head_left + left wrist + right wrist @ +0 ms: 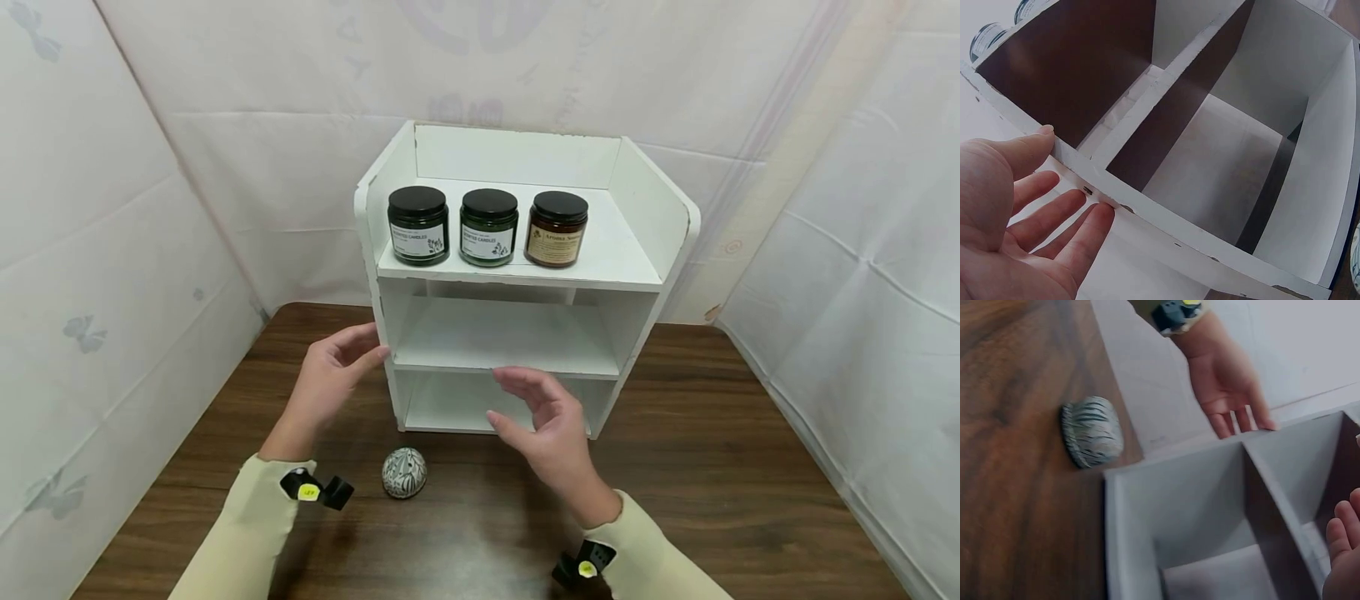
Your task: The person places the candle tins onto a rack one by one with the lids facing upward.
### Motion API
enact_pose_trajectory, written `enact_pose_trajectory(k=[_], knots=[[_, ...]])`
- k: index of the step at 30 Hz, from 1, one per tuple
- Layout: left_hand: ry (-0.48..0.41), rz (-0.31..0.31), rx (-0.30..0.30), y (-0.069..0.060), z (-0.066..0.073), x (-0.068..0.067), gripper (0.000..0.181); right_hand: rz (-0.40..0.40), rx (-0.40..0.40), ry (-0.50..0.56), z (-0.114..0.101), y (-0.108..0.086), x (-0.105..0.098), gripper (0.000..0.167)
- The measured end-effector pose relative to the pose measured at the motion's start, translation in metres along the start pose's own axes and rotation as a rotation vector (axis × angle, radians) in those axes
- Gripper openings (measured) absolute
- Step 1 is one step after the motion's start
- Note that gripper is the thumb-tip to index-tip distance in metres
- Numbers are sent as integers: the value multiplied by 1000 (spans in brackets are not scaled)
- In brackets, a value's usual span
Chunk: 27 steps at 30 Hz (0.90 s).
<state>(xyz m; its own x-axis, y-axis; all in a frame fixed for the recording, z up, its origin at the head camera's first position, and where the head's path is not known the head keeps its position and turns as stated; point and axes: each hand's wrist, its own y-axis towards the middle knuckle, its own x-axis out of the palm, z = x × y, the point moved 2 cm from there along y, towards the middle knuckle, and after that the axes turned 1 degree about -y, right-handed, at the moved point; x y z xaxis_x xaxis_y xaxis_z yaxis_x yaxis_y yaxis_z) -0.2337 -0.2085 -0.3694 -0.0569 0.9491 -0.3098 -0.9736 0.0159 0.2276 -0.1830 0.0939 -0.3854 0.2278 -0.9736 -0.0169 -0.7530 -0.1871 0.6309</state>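
Note:
A white three-tier shelf stands on the wooden table. My left hand is at its left side panel. In the left wrist view the thumb touches the panel's front edge, and the other fingers lie loosely along its outer face. My right hand hovers before the lower tiers with fingers slightly bent and nothing in them. Along the top tier's front stand three lidded candle jars: a dark green one, another green one and an amber one.
A small rounded tin-like object with a black-and-white pattern rests on the table, in front of the shelf's left side and between my forearms. Pale cloth walls enclose the table at the back and both sides.

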Motion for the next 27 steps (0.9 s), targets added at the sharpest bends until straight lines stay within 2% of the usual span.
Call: enact_pose_trajectory(k=[6,11,27], knots=[[-1,4,-2,-1,1,0,52,-69,41,39,17,-14,11,44],[17,7,-9,-1,2,-1,52,-84,90,71,29,-21,19,42],[-6,9,12,-2,1,1,50,-138,494,169,61,-36,53,45]])
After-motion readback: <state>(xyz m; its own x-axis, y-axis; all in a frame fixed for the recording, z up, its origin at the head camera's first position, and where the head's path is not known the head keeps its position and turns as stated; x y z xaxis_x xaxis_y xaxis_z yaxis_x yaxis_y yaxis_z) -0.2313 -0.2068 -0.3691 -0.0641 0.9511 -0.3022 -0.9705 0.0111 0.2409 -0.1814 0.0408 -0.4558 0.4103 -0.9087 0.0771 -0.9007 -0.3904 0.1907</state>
